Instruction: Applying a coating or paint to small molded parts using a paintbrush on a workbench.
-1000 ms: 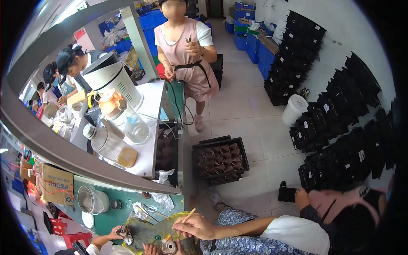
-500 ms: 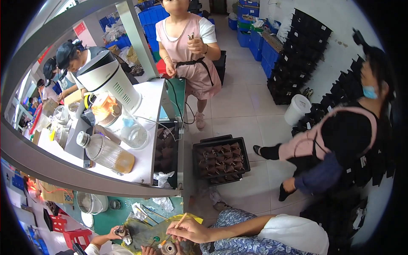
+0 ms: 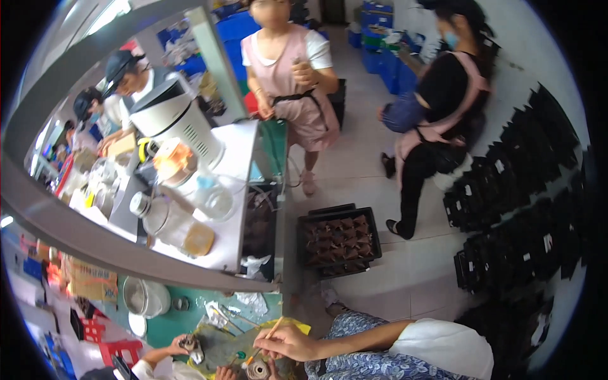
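At six o'clock, the right hand [image 3: 286,344] pinches a slim tan brush [image 3: 275,327]; the left hand [image 3: 274,369] grips a round brown piece [image 3: 256,372], seemingly steadying it.

The brush [image 3: 275,327] is tan, the garment [image 3: 399,365] leafy blue (tabletop [image 3: 161,326] green).

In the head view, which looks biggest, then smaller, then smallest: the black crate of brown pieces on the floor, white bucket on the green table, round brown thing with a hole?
1. Black crate
2. White bucket
3. Round brown thing
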`<state>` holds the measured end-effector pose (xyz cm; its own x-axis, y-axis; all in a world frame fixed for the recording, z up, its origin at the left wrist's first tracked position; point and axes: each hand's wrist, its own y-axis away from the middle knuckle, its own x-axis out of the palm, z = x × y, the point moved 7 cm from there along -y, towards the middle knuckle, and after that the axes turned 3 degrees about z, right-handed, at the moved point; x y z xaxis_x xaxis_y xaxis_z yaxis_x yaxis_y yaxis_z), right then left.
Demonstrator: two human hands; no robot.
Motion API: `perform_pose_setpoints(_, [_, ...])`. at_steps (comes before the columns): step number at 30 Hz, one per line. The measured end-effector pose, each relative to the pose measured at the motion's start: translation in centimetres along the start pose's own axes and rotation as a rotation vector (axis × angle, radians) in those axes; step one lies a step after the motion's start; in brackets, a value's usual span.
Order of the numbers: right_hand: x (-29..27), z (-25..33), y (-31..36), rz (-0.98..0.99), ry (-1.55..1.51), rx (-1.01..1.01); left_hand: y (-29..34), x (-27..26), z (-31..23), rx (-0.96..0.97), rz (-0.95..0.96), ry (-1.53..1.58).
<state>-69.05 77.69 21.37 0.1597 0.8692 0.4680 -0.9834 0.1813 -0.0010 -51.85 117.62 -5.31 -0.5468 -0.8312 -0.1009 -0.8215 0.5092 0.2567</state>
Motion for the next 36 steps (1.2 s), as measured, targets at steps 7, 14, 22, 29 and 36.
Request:
perform_pose_setpoints(7, [1.0, 0.0, 0.0, 0.075, 0.047, 0.004, 1.1, -1.7, 0.3, 0.227, 0.016, -0.466])
perform_pose_setpoints(14, [1.1, -0.8, -0.4, 0.088, 0.036, 0.038, 1.9, 0.0, -1.8, -0.029, -0.221, 0.311])
perform_pose_setpoints(22, [1.1, -1.4, -0.2, 0.079, 0.008, 0.047, 2.2, 3.2, -5.4, 0.348, 0.071, -0.799])
perform_pose_setpoints(29, [1.6, -1.6, -0.4, 0.089, 0.022, 0.039, 2.5, 2.4, -4.8, 0.306, 0.125, -0.714])
perform_pose_setpoints(36, [1.8, -1.6, 0.0, 0.083, 0.025, 0.072, 1.9, 0.2, -2.9, 0.152, 0.085, -0.245])
